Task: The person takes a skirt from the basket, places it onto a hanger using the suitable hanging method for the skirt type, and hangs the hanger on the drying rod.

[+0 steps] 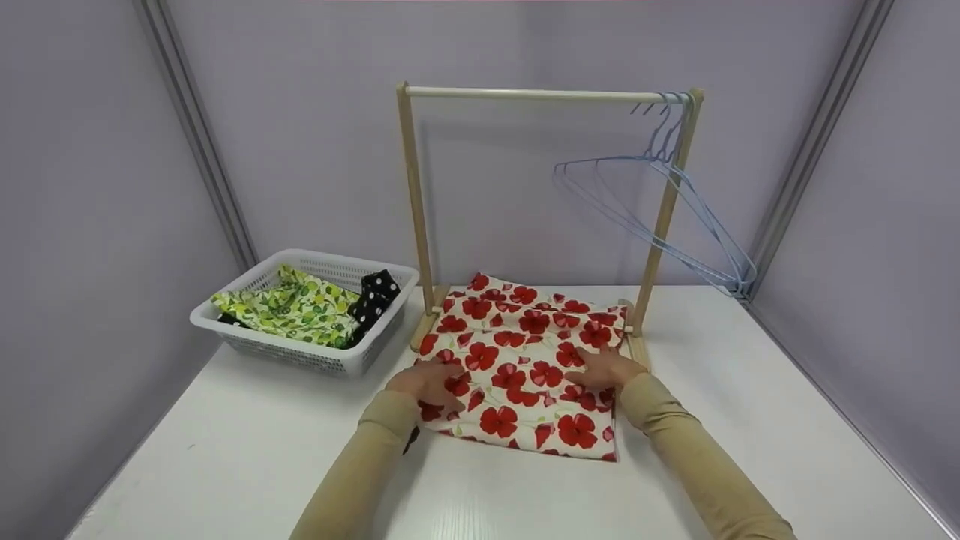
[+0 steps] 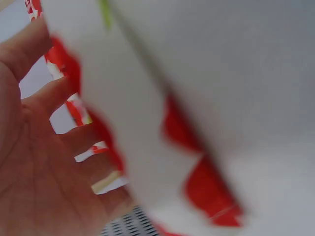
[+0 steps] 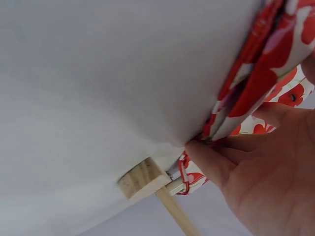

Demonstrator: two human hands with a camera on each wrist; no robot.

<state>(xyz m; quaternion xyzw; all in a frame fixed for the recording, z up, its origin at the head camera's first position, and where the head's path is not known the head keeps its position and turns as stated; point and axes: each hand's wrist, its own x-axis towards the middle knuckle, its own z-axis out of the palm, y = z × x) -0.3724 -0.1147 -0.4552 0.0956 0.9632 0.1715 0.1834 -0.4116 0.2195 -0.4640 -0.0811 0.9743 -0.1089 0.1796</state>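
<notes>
A white cloth with red flowers [image 1: 517, 375] lies spread on the table, its far part between the feet of a wooden rack. On its left side rests my left hand [image 1: 429, 384], fingers spread; in the left wrist view the palm [image 2: 44, 167] shows with fingers extended beside the blurred cloth [image 2: 128, 123]. My right hand [image 1: 606, 369] lies on the right side with fingers extended. The right wrist view has its fingers touching the folded edge of the cloth [image 3: 256, 88], the hand [image 3: 266, 162] seen from the palm side.
Behind the cloth stands the rack [image 1: 664, 217], with several blue hangers [image 1: 697, 202] at the right end of its bar. A white basket [image 1: 300, 352] at the left holds a green-yellow patterned cloth [image 1: 300, 307] and a black cloth with white dots [image 1: 373, 300]. Walls enclose the table's back and sides.
</notes>
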